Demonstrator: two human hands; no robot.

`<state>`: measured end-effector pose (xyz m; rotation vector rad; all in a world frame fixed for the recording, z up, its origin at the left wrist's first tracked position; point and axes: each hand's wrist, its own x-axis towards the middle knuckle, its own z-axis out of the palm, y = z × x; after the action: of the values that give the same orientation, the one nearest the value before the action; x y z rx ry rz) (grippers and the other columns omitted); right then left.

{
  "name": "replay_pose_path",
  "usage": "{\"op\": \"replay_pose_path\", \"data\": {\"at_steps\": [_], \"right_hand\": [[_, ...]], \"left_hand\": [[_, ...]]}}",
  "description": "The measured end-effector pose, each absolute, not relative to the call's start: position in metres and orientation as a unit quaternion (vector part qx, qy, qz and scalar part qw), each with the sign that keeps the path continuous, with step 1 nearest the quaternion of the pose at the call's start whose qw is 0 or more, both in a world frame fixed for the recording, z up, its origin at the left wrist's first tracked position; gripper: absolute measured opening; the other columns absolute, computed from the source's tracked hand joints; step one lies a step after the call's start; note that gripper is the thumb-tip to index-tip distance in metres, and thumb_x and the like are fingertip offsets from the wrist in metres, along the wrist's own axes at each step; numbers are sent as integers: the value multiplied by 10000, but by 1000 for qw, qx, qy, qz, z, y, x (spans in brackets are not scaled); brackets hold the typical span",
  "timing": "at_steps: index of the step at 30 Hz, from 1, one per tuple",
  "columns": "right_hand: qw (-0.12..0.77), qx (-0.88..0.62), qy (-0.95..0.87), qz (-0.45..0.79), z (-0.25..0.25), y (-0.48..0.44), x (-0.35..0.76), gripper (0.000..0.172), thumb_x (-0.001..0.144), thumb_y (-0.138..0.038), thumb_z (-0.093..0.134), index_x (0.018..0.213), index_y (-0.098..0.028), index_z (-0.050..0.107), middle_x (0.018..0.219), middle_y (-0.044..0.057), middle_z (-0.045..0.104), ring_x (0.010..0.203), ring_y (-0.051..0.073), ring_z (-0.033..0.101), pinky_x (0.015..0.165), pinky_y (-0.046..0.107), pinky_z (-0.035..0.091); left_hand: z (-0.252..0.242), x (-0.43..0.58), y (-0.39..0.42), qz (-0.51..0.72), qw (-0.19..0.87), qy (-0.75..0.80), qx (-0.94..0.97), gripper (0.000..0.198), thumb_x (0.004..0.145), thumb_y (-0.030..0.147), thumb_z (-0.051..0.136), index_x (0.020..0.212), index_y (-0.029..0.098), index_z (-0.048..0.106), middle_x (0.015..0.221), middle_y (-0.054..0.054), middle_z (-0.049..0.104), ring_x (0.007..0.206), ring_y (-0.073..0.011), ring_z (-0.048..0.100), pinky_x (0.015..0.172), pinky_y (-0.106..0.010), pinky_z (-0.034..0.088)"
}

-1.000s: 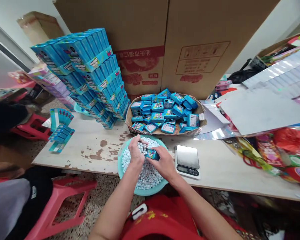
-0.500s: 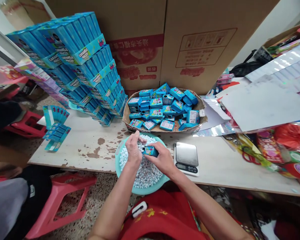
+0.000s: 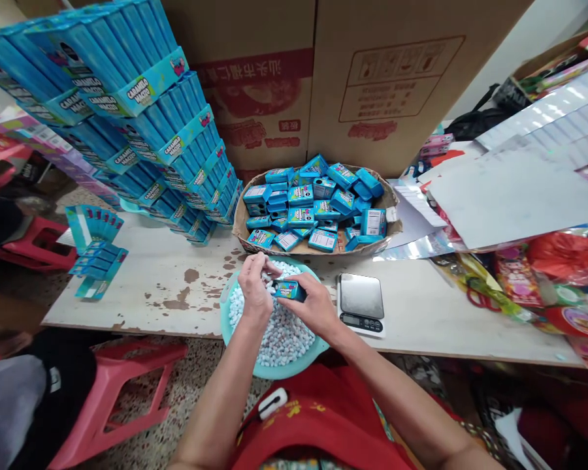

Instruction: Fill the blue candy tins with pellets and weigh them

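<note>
Right fingers [image 3: 308,283] grip box [image 3: 288,289], left fingers [image 3: 253,267] cup pellets [image 3: 268,282]; basin [image 3: 294,371] juts past table edge [image 3: 196,334].

"CARAMELO MACIZO" on stacked boxes [image 3: 142,94]

Stacked blue boxes [image 3: 142,124] and a digital scale [image 3: 361,296] suggest a packing workshop.

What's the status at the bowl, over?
Right fingers gripping small blue box. Left fingers curled at its left end. White pellets in bowl below. Scale to the right, not in the way.
</note>
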<state>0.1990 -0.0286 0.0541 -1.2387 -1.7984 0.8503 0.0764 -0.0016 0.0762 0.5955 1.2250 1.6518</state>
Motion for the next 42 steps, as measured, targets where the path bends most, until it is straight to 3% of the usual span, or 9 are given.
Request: {"op": "replay_pose_path", "data": {"at_steps": [6,13,18,22,26,31,34,37,42], "right_hand": [[404,-481,-692,355,53,-27,199,329,729,-300,726,1035,-218,636,962,49,644,919,214,597,828,345,468],[418,-486,-664,385,44,-23,199,334,705,-295,750,1015,-215,652,970,41,646,930,208,601,849,340,463],[445,-497,-623,409,52,-26,218,351,707,-343,754,1024,-231,653,984,29,634,915,195,604,822,317,470],[454,-520,-615,382,50,-28,244,353,713,-359,755,1029,-240,651,994,28,633,931,196,598,834,314,460],[444,-541,-615,364,39,-29,260,336,723,-356,746,1018,-228,651,975,32,638,918,201,597,831,323,456],[414,-552,-614,383,31,-39,261,340,720,-358,747,1021,-229,652,965,31,639,904,207,599,822,331,460],[405,-558,-611,389,27,-45,259,351,714,-371,751,1019,-226,652,978,39,640,914,216,601,824,340,465],[401,-556,-616,388,25,-48,257,355,711,-376,753,1016,-226,648,973,41,636,919,220,599,829,346,466],[387,-549,-641,371,32,-47,253,339,718,-348,750,1016,-230,643,981,41,631,932,222,598,837,348,466]], "left_hand": [[79,79,-4,675,506,474,251,197,767,369,588,752,179,539,553,30,542,518,-118,571,550,-228,449],[86,84,-14,677,497,424,339,262,842,401,510,810,159,604,700,-49,635,759,-191,650,803,-338,489],[68,61,-7,687,413,476,360,353,884,474,403,868,173,586,814,-61,648,830,-199,637,851,-372,475],[16,45,-3,422,289,649,564,318,870,449,459,907,181,625,965,-80,651,970,-226,586,912,-382,432],[-14,57,-10,180,147,666,709,405,866,475,477,1157,212,576,1213,-105,557,1144,-272,470,955,-419,384],[-10,73,-20,63,58,681,727,358,867,489,456,1048,215,598,1048,-108,570,1012,-282,491,810,-387,418],[-16,70,-20,84,41,681,726,326,907,434,388,933,207,620,943,-103,582,935,-247,521,776,-336,412],[-28,65,-17,185,72,704,682,273,891,386,427,839,203,623,874,-82,604,853,-210,550,743,-299,412],[-10,65,-13,461,297,704,451,214,752,390,600,674,195,558,646,15,550,584,-124,504,574,-238,401]]}}
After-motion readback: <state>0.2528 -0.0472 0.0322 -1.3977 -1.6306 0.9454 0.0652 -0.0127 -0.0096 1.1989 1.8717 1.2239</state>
